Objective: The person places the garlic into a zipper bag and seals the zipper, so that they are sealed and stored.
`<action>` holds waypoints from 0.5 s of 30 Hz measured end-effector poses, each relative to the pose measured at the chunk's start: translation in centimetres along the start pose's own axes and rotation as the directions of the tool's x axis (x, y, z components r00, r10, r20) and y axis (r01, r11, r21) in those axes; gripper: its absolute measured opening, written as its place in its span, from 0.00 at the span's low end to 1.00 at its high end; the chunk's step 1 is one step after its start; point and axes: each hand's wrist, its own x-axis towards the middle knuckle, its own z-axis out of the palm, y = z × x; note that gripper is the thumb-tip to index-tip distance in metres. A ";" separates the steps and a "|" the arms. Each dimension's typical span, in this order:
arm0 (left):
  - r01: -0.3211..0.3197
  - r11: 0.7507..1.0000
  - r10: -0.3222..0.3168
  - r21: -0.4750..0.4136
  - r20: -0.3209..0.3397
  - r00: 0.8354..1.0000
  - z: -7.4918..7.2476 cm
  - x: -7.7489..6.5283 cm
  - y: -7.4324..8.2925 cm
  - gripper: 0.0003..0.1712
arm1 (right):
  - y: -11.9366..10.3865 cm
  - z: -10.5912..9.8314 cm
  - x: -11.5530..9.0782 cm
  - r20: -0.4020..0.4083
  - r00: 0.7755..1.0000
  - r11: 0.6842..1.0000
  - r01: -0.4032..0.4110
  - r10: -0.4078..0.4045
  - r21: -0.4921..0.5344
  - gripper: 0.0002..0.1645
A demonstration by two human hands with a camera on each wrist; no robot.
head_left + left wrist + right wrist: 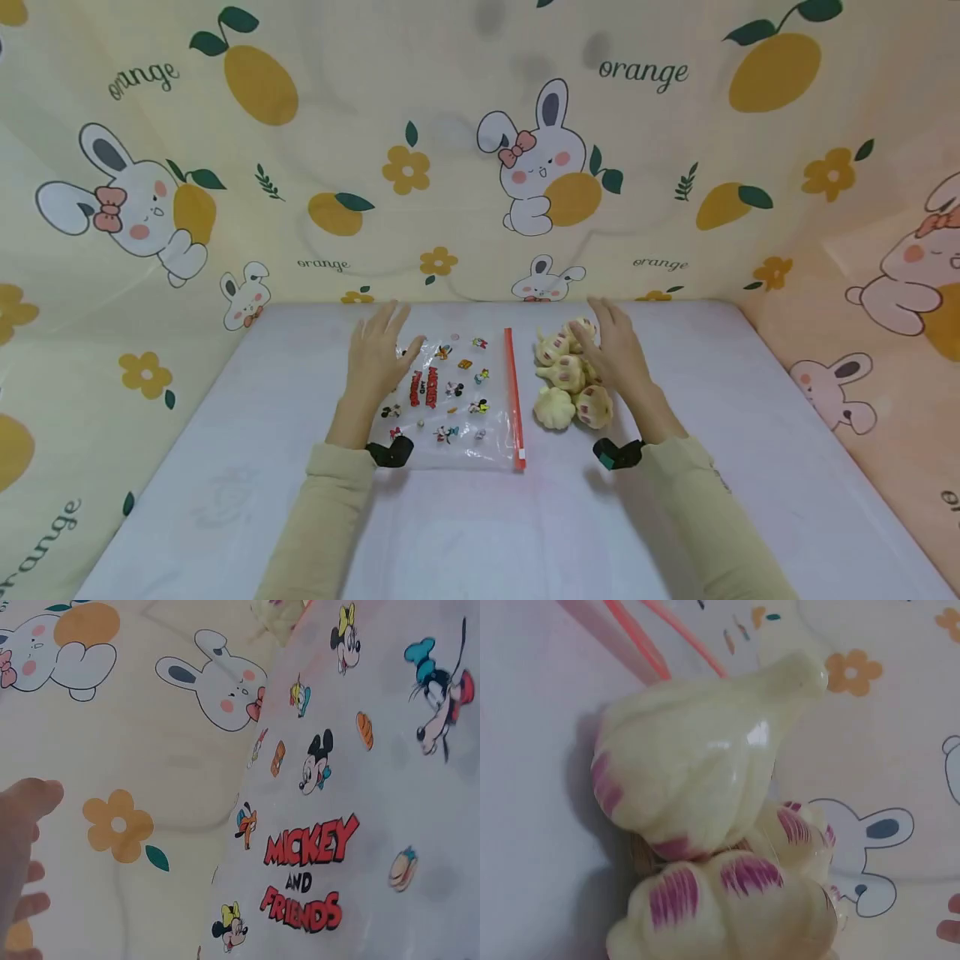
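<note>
A clear zip bag (465, 417) printed with cartoon figures and red lettering lies flat on the table, its red-orange zip edge (514, 392) toward the right. My left hand (377, 354) hovers over the bag's left part, fingers extended and holding nothing. Several garlic bulbs (564, 375), cream with purple patches, sit in a cluster right of the bag. Above their right side is my right hand (615, 350), its fingers straight with nothing in them. In the right wrist view a garlic bulb (690, 765) fills the middle, with the zip edge behind it.
The white table (450, 533) meets a patterned cloth backdrop (450, 167) of rabbits and oranges at its back and sides. Black wrist straps (391, 452) show at both sleeve cuffs.
</note>
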 end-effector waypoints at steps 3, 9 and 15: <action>-0.067 0.997 0.064 -0.044 -0.063 0.996 0.3 -0.5 0.1 0.31 | -0.2 0.1 -0.4 0.010 1.000 0.999 -0.023 0.023 0.038 0.39; -0.167 0.977 0.150 -0.133 -0.130 0.980 0.8 -1.3 0.3 0.27 | -0.6 0.5 -1.5 0.010 1.000 0.992 -0.027 0.026 0.126 0.34; -0.151 0.967 0.135 -0.203 -0.089 0.987 1.2 -2.1 0.9 0.24 | -1.1 1.1 -2.4 0.001 1.000 0.984 0.015 -0.016 0.178 0.30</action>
